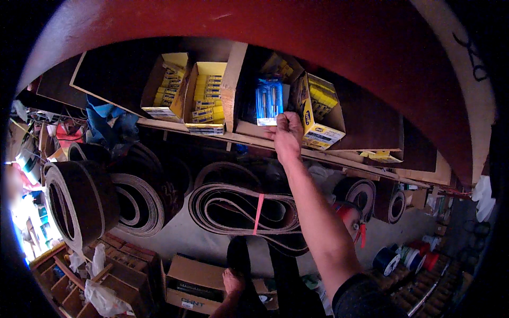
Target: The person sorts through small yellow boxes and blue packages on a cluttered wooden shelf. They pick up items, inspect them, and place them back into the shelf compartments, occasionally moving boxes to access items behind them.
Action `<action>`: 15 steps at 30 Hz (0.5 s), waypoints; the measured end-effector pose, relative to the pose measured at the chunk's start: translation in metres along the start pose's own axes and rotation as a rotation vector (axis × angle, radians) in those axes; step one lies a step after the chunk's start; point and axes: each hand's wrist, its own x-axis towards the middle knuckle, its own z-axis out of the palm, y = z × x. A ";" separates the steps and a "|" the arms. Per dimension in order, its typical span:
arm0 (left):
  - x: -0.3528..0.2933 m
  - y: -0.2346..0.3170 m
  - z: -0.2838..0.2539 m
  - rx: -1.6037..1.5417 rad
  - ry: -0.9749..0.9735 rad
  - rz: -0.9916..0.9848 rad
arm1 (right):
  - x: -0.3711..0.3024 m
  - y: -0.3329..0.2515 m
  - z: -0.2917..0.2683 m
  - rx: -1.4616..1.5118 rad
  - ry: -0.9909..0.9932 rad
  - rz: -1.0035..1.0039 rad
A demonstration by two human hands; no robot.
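My right hand (288, 133) reaches up to a wooden shelf and pinches the lower edge of a blue blister pack (269, 100). Two slim metal pieces, like taps or bits, show through its clear front. Beside the hand, on the right, an open yellow carton (318, 108) holds small yellow boxes. Another open box (281, 68) sits deeper in the compartment, partly hidden by the pack. Low in the view, my left hand (233, 281) is against my dark-trousered leg with its fingers curled; whether anything is in them is hidden.
Left of a wooden divider (233, 87) stand two open cartons (209, 95) of small yellow boxes. Below the shelf are rolled abrasive belts (244, 209), one tied with a pink band, and a red fire extinguisher (348, 220). A cardboard box (193, 281) and wire spools (387, 261) lie lower.
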 end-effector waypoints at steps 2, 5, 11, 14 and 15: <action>0.000 0.001 0.000 -0.016 -0.013 -0.037 | -0.001 0.002 -0.002 0.003 -0.008 0.001; 0.000 -0.001 0.001 -0.048 -0.003 -0.077 | -0.005 0.002 -0.001 0.041 -0.023 0.005; -0.002 -0.005 0.006 -0.005 0.019 -0.029 | -0.012 -0.004 0.000 0.134 -0.045 0.023; -0.002 -0.006 0.006 0.042 0.037 0.018 | -0.012 -0.002 -0.001 0.153 -0.036 0.034; -0.002 -0.007 0.006 0.060 0.046 0.036 | -0.012 -0.002 -0.001 0.158 -0.031 0.039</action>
